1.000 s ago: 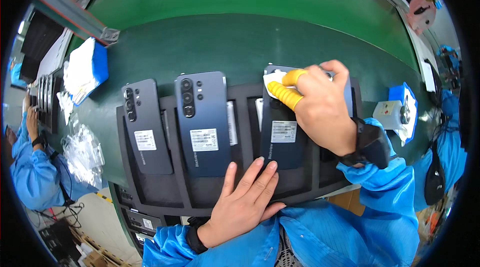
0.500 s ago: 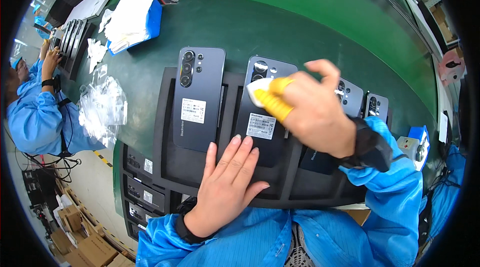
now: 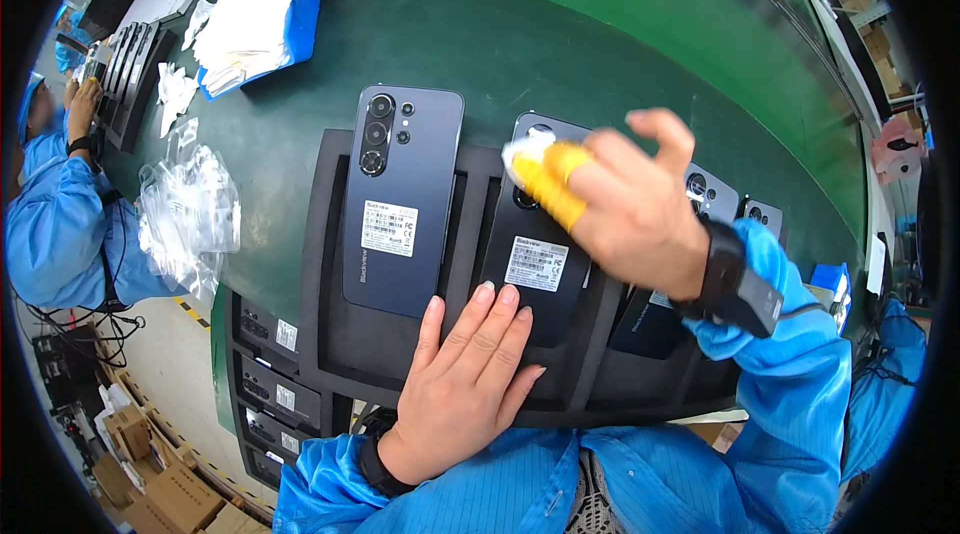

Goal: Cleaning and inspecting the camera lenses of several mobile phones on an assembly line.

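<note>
Back side up in a black foam tray (image 3: 330, 354) lies a dark blue smartphone (image 3: 515, 222) with a white label. My left hand (image 3: 462, 379) is flat, fingers spread, with its fingertips on the lower end of this phone. Yellow covers wrap fingers of my right hand (image 3: 640, 214), which pinches a white wiping cloth (image 3: 520, 156) against the phone's camera area, partly hiding the lenses. To the left, another smartphone (image 3: 405, 179) rests with its top end over the tray's far edge. Two more, a third phone (image 3: 650, 324) and a fourth phone (image 3: 765, 212), are partly covered by my right arm.
A blue box (image 3: 300, 29) of white cloths stands at the far left, near crumpled clear plastic bags (image 3: 190, 209). Below the table edge, another tray (image 3: 240, 374) holds several phones. A co-worker in a blue sleeve (image 3: 60, 204) handles things at the left.
My right hand has moved the cloth up the phone, from beside the camera lenses onto them. My left hand stays on the phone's lower end. The whole view has shifted slightly.
</note>
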